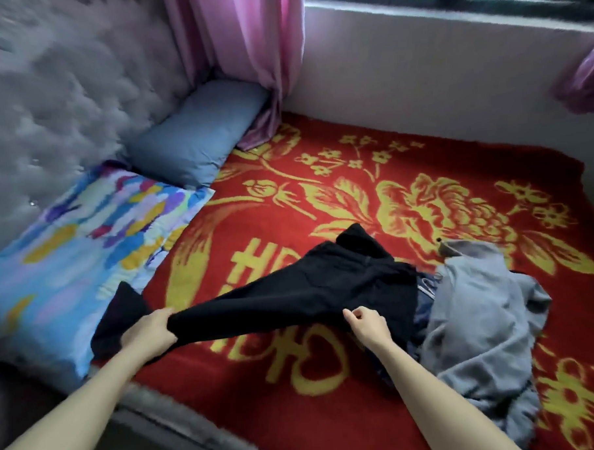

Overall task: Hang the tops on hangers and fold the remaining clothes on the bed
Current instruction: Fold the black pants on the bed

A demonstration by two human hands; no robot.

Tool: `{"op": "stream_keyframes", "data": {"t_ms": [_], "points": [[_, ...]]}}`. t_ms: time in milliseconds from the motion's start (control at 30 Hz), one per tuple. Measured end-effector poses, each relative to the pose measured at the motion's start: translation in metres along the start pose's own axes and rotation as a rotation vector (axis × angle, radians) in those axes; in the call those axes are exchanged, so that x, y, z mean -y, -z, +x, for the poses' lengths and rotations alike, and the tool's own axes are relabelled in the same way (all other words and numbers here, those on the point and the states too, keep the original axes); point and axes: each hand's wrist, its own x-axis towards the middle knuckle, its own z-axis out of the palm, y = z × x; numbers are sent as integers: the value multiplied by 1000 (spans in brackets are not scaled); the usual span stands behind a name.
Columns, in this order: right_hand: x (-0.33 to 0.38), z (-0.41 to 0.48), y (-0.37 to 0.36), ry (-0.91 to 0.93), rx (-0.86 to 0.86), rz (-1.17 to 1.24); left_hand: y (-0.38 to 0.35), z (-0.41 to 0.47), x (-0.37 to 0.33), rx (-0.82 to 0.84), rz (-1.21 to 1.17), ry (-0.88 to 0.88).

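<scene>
Trousers point(308, 285), black, stretch across the lower centre above the red bed point(297, 429); left grip point(150, 330) clutches one end, right grip point(364, 324) pinches the lower edge. Grey garment point(480, 319) lies heaped at lower right.

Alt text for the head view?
The left hand and right hand hold a black garment stretched over a red floral blanket. A grey garment lies crumpled to the right, a blue pillow and a patterned pillow at the left.

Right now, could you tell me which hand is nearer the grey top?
Right. The right hand is just left of the grey top; the left hand is farther left, across the black trousers.
</scene>
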Motion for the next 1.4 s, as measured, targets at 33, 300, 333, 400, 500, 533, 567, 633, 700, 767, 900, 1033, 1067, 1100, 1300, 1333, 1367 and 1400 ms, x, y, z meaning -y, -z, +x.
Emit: {"op": "stream_keyframes", "data": {"t_ms": [33, 300, 333, 400, 500, 533, 567, 633, 700, 767, 900, 1033, 1067, 1100, 1300, 1333, 1367, 1400], "points": [[3, 2, -6, 6, 12, -21, -8, -2, 12, -50, -5, 64], [-5, 5, -28, 0, 89, -171, -77, -12, -4, -54, -90, 82], [-9, 6, -27, -6, 98, -183, -82, -13, -13, -46, -107, 67], [-16, 11, -25, -21, 112, -206, -91, -13, -29, -26, -126, 43], [-25, 19, -20, -43, 119, -222, -97, -8, -51, -15, -117, 3], [-25, 22, -18, -55, 116, -226, -98, -5, -58, -10, -114, -10], [-27, 27, -15, -67, 106, -226, -98, -1, -66, -1, -114, -23], [-28, 36, -7, -87, 83, -217, -98, 7, -82, 11, -124, -46], [-30, 51, 2, -106, 65, -212, -100, 20, -99, 22, -142, -69], [-32, 68, 10, -135, 46, -195, -102, 36, -113, 46, -173, -75], [-42, 108, 25, -218, 28, -119, -106, 69, -136, 160, -322, -10], [-49, 150, 36, -285, 27, 8, -109, 99, -150, 197, -353, 10], [-53, 161, 39, -292, 32, 24, -110, 106, -153, 206, -354, 9], [-57, 174, 39, -293, 40, 28, -113, 115, -156, 216, -357, 9], [-71, 227, 45, -232, 41, 63, -118, 139, -144, 230, -431, 38], [-72, 233, 44, -238, 36, 62, -118, 141, -141, 228, -418, 45], [-72, 237, 42, -260, 28, 64, -118, 143, -139, 225, -410, 54], [-73, 239, 39, -299, 26, 83, -120, 145, -136, 235, -403, 70]]}}
